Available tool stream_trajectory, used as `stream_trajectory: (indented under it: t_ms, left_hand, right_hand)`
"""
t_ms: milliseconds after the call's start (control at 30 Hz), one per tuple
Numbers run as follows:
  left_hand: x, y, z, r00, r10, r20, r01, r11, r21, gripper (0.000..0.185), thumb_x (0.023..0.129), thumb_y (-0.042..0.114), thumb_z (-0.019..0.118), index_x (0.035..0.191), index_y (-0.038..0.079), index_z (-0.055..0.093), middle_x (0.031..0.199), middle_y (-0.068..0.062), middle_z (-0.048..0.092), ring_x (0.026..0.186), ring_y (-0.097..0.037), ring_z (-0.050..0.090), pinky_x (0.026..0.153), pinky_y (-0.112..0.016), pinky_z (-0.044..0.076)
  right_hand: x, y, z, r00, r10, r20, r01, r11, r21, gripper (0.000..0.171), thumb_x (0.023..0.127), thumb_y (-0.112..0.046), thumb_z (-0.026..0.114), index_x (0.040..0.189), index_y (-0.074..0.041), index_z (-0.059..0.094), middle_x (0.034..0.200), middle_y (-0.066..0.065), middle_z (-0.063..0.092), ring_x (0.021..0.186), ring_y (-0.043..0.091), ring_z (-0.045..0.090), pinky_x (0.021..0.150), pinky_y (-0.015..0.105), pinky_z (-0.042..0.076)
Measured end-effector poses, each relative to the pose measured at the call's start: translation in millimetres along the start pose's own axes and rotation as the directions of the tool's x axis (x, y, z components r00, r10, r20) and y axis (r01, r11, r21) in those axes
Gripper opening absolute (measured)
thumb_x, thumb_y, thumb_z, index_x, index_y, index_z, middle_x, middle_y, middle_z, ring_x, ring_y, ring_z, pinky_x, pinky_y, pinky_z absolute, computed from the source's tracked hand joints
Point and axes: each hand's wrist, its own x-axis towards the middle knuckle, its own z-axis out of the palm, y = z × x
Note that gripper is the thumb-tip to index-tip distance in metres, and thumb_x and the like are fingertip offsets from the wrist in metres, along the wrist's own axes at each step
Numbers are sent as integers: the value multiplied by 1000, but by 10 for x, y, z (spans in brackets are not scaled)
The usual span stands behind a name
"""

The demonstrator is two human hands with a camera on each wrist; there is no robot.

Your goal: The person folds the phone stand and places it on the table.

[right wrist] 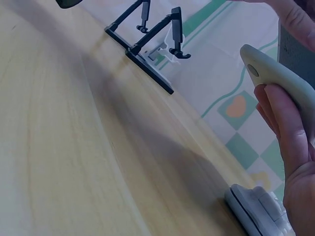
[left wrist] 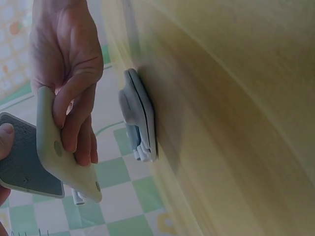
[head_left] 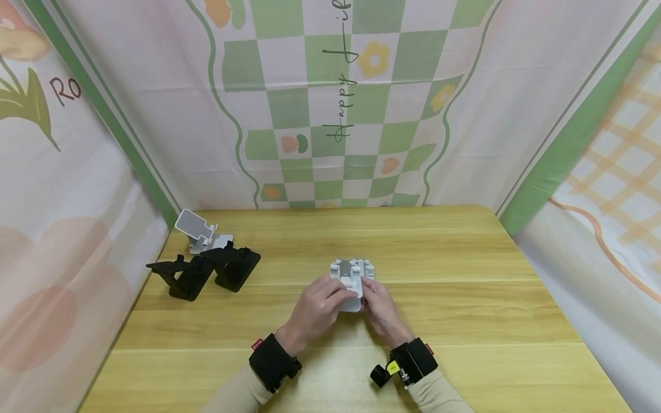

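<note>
A white folding phone stand (head_left: 351, 305) is held above the table between both hands. The left hand (head_left: 314, 307) pinches its plate with the grey pad (left wrist: 24, 160), with thumb and fingers at that plate's edge. The right hand (head_left: 383, 312) grips the rounded white base (left wrist: 66, 160), its fingers (right wrist: 285, 115) curled against the underside. In the left wrist view the plate and base stand apart at an angle. A second grey-white phone stand (left wrist: 140, 115) lies folded flat on the table just beyond the hands; from above, the held one partly covers it.
At the table's far left stand two unfolded black phone stands (head_left: 192, 280) (head_left: 238, 269) and an unfolded white one (head_left: 195, 225) behind them. Patterned cloth (head_left: 330, 115) hangs along the back and sides of the wooden table (head_left: 465, 298).
</note>
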Motion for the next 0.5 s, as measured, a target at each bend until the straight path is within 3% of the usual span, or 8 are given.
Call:
stream_trajectory:
  t_ms: [300,500]
  left_hand:
    - [-27,21,25,1000,-10,3,10,1000,-18,23,75,-2,84,94,11,80,92,2,71,82,-9,62,77,-15,53]
    - [-63,24,59,1000,-12,-5,11,1000,-26,19,77,2,85,93,11,80,91,3,70,81,-8,62,76,-15,53]
  right_hand:
    - [-3,-1,10,1000,9,-24,-8,1000,24,41,110,-5,41,140,22,44,97,5,75,75,5,69,57,15,54]
    - [-18,8,-3,1000,-6,-10,7,1000,11,42,110,-5,42,139,24,42,93,1,74,70,3,64,54,13,49]
